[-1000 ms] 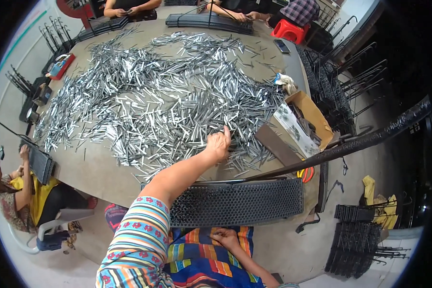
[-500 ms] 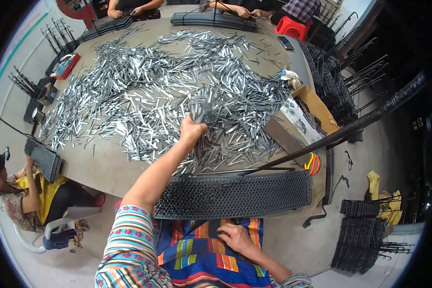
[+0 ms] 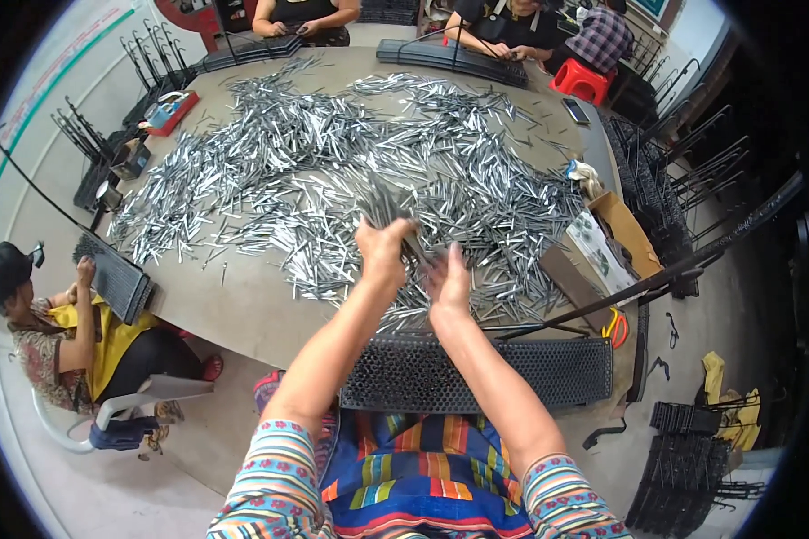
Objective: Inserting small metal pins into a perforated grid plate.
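Up swings right hand (image 3: pixel 450 289), fingers too blurred to tell; left hand (image 3: pixel 382 244), fingers clenching metal strips (image 3: pixel 377 203), likely keeps them bunched.

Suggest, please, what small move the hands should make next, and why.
I would probably bring the right hand against the bundle of metal strips to even its ends: the left hand grips the bundle, its far ends look uneven, and the right hand, though blurred, is close by the near end.

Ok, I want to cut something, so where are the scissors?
In the head view, the scissors lie at lower right on the table, just above the right end of the black perforated panel.
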A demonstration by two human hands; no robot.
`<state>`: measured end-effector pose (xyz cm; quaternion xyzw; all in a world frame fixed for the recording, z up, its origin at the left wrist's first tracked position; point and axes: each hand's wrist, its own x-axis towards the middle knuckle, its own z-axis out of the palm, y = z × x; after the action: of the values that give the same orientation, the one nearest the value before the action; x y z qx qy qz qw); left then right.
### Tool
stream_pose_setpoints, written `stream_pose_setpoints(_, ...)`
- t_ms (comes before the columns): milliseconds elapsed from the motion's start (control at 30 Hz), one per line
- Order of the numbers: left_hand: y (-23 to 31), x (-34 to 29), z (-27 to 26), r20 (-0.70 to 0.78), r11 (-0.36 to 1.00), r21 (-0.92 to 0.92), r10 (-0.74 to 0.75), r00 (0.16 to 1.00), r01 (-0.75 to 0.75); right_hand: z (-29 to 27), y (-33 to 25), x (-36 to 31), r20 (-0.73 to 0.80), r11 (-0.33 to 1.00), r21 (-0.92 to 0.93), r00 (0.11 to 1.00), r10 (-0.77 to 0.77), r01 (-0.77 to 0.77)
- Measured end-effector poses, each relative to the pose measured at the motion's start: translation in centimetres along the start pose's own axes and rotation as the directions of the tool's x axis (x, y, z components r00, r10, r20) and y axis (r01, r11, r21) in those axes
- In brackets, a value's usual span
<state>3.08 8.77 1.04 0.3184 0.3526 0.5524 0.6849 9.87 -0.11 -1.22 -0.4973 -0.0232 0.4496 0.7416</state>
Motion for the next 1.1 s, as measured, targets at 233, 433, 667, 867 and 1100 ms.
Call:
stream_pose_setpoints(233, -1.9, -3.4, -1.3, 0.085, 0.991, 0.135, -0.035, 0.996, 0.023, 1.0, 6.8, 5.9, 0.05, 0.985, 0.17, 0.999, 0.019, -0.028)
stream_pose_setpoints(433, -2.9, 1.5, -5.9, -0.204, 0.966, -0.05, -0.26, 0.944, 0.256, 3.7, 6.7, 2.3, 0.158, 0.979, -0.184, 0.986, -0.059, 0.088)
stream_pose_setpoints(667, 1.0, 1.4, -10.5, 0.303, 0.859, 0.308, -0.497, 0.813, 0.41, 3.8, 3.1, 2.8, 0.429, 0.904, -0.298, 0.803, 0.414, -0.307)
stream_pose_setpoints(867, 0.7, 1.4, -12.8, 0.365, 0.644, 0.763, -0.5, 0.785, 0.055, 4.7, 5.8, 4.9, 0.459, 0.962, -0.265, 0.87, 0.18, -0.059)
stream_pose_setpoints(1100, 0.7, -0.1, -18.1, 0.124, 0.749, 0.656, -0.23, 0.965, 0.094, 5.2, 6.2, 3.5, 0.392, 0.707, -0.473, 0.844, -0.365, 0.526)
